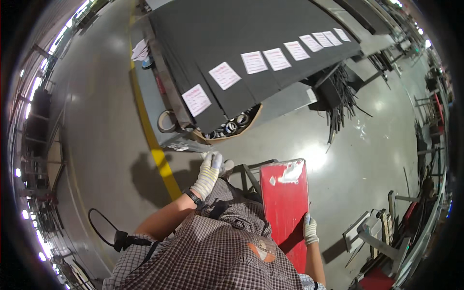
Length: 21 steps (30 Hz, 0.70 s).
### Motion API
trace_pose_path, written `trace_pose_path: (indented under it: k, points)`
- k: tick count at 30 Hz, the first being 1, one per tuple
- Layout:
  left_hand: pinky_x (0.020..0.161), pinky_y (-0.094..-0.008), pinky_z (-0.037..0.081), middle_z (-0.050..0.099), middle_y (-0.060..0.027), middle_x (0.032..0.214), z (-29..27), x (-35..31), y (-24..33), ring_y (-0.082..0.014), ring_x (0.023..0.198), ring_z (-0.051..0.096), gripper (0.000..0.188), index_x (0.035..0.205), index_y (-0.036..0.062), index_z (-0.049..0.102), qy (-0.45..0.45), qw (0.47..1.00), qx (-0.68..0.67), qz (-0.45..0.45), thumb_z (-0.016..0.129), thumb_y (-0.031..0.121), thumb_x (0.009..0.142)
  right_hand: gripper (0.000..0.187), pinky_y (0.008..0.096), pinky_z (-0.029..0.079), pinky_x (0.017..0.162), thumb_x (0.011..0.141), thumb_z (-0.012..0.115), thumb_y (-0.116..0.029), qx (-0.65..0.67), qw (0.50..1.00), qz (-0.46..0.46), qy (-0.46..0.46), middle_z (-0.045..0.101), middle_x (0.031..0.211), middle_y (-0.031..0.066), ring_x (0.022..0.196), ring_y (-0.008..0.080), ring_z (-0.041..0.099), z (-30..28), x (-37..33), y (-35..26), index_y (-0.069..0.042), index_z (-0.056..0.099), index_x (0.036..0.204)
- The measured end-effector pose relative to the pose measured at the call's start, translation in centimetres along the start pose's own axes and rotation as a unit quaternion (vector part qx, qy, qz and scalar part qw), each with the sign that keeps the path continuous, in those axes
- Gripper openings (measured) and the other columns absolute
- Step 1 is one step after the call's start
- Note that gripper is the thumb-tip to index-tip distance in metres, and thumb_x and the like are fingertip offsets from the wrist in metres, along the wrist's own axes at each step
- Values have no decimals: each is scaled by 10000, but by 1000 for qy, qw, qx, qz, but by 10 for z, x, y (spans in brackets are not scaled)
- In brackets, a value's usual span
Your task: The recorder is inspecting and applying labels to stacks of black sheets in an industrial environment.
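My left hand [208,176], in a striped white work glove, is raised in front of my checked apron. Its fingers are bent together, and a small pale thing near the fingertips is too unclear to name. A red bench [285,205] with a worn, paint-chipped far end stands beside me on the right. My right hand [310,229], gloved too, grips the bench's right edge with the fingers along its side. Ahead is a dark-topped table [241,36] with several printed paper sheets [224,76] in a row along its near side.
Under the table's near corner sits an open carton [237,135] of black rings, with a tape roll [166,121] next to it. A bundle of dark strips [338,104] hangs at the table's right. Metal frames [382,237] stand at the lower right. A yellow line [164,169] crosses the floor.
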<state>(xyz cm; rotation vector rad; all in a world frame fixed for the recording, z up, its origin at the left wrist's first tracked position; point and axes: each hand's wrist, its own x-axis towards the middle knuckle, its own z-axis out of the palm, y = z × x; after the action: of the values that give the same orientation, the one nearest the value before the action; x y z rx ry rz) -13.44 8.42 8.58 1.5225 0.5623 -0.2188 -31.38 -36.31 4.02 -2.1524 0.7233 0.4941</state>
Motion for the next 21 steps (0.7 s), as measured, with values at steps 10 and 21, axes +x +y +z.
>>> trace_pose_path:
  k: [10,21]
  points:
    - [888,-333,461,550,-70,1179,-8,86,71,-181,1008,513,810,1269,-11,494,93,982,-157,-41,576,664,830,575,427,490,698,967,431,-461,-101,984,-98,-107,628,831,305,810,367,663,18,12,-75,85,608,982]
    - [636,-372,533,562,-96,1083,-6,101,59,-204,813,602,686,1312,119,454,111,990,-88,-17,596,605,849,560,459,461,889,938,498,-435,-79,975,-178,-103,617,1043,307,999,460,581,58,85,-213,63,514,1194]
